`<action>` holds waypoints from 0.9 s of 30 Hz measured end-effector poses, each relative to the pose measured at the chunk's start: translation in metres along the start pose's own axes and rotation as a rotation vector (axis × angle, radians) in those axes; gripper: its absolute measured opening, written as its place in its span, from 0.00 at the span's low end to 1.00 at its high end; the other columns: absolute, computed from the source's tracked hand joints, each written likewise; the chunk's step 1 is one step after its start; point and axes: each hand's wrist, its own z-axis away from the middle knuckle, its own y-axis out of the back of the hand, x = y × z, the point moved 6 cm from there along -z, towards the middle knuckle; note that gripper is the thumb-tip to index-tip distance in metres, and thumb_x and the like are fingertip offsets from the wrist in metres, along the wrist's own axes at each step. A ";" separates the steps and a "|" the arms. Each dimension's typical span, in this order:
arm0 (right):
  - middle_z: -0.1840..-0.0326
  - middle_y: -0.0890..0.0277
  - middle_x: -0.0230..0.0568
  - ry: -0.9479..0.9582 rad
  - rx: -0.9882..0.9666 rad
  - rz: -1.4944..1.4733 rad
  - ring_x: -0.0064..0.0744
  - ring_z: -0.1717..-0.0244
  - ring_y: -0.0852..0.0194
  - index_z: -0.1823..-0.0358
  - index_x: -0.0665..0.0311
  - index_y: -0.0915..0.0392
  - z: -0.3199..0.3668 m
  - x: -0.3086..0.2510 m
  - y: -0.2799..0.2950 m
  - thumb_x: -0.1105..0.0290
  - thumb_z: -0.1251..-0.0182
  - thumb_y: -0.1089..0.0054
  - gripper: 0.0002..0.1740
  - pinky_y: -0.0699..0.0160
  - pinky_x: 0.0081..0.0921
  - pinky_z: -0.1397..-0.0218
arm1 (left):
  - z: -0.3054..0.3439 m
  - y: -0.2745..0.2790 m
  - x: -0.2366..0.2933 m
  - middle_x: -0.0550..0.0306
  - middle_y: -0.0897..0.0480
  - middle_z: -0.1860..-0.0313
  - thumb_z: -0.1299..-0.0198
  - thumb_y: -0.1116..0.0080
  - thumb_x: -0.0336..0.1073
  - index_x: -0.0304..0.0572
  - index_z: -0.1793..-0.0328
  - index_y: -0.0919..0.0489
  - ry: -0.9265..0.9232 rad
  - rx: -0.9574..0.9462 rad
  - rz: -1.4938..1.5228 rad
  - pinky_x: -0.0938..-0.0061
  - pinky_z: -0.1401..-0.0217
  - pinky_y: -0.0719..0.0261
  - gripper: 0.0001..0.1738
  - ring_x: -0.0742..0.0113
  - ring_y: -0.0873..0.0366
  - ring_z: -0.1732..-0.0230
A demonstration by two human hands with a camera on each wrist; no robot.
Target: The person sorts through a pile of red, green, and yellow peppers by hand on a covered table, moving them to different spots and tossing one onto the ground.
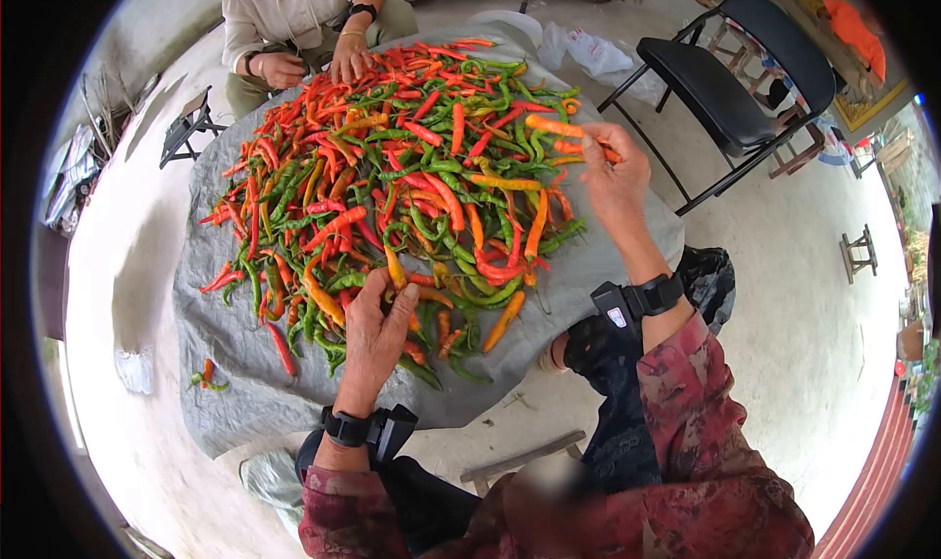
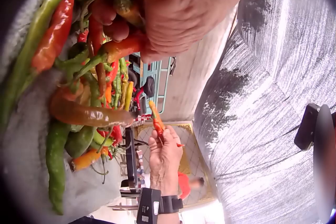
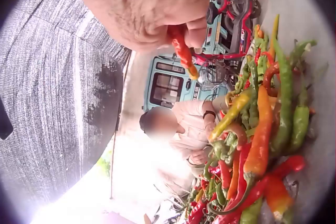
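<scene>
Chili peppers [image 1: 392, 182]: in the head view, we see them heaped red, green and orange on a grey-draped counter [image 1: 235, 407], a few lying apart near its left edge.
Left hand [image 1: 372, 336]: at the near side of the heap, its grip narrow, with an orange-yellow pepper [image 1: 394, 268] between thumb and fingers.
Right hand [image 1: 618, 177]: raised at the heap's right side, its grip closed on an orange pepper [image 1: 554, 126]; we cannot tell whether it holds a second.
Person opposite [image 1: 294, 20]: at the far edge, one hand resting on the peppers.
Black folding chair [image 1: 720, 89]: on the floor, right of the counter.
Left wrist's peppers: in this view, we see stems and pods crowding beneath the left fingers, which curl in tightly.
Silvery sheet [image 2: 268, 82]: overhead, with dark shadows.
Right wrist's pepper: in this view, a yellow tip pokes from the curled right fingers, well clear of the heap.
Light-blue vehicle [image 3: 167, 83]: behind the person opposite, near a red motorbike [image 3: 239, 27].
</scene>
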 end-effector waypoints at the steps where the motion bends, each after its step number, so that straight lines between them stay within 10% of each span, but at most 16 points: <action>1: 0.66 0.21 0.36 0.002 -0.001 -0.002 0.20 0.70 0.24 0.57 0.67 0.24 -0.001 -0.004 -0.001 0.73 0.34 0.47 0.08 0.23 0.22 0.68 | 0.000 0.000 0.001 0.64 0.25 0.71 0.35 0.48 0.38 0.35 0.55 0.26 -0.001 0.003 -0.001 0.80 0.67 0.33 0.12 0.78 0.33 0.70; 4: 0.66 0.22 0.36 -0.037 -0.007 -0.235 0.19 0.73 0.25 0.55 0.68 0.25 0.002 -0.009 -0.002 0.68 0.31 0.47 0.11 0.28 0.13 0.76 | 0.001 0.001 0.009 0.61 0.29 0.80 0.37 0.45 0.37 0.34 0.59 0.26 -0.093 0.072 0.000 0.78 0.75 0.36 0.11 0.76 0.35 0.78; 6: 0.66 0.23 0.38 -0.455 -0.361 -0.480 0.18 0.74 0.25 0.53 0.70 0.27 0.013 0.010 -0.030 0.68 0.31 0.48 0.12 0.27 0.13 0.76 | 0.001 0.001 0.009 0.61 0.29 0.80 0.36 0.45 0.36 0.34 0.60 0.27 -0.083 0.061 -0.014 0.78 0.75 0.36 0.11 0.77 0.35 0.78; 11: 0.66 0.22 0.40 -0.481 -0.497 -0.396 0.19 0.72 0.25 0.50 0.70 0.30 0.013 0.011 -0.057 0.68 0.31 0.47 0.14 0.24 0.14 0.73 | 0.002 0.000 0.004 0.61 0.29 0.79 0.37 0.45 0.35 0.34 0.60 0.27 -0.084 0.070 0.037 0.78 0.74 0.35 0.10 0.77 0.35 0.77; 18: 0.63 0.24 0.40 -0.659 -0.210 -0.633 0.22 0.69 0.24 0.45 0.71 0.34 0.007 0.038 -0.072 0.70 0.34 0.43 0.20 0.21 0.18 0.69 | 0.006 0.006 0.004 0.63 0.26 0.71 0.36 0.46 0.37 0.34 0.55 0.26 0.002 0.003 0.043 0.80 0.66 0.31 0.11 0.77 0.33 0.69; 27: 0.61 0.25 0.41 -0.591 -0.540 -0.501 0.27 0.67 0.22 0.48 0.69 0.33 0.013 0.028 -0.095 0.72 0.36 0.42 0.17 0.21 0.19 0.70 | 0.008 0.004 0.007 0.62 0.29 0.79 0.36 0.46 0.34 0.34 0.57 0.26 -0.089 0.053 0.029 0.80 0.74 0.34 0.09 0.77 0.34 0.77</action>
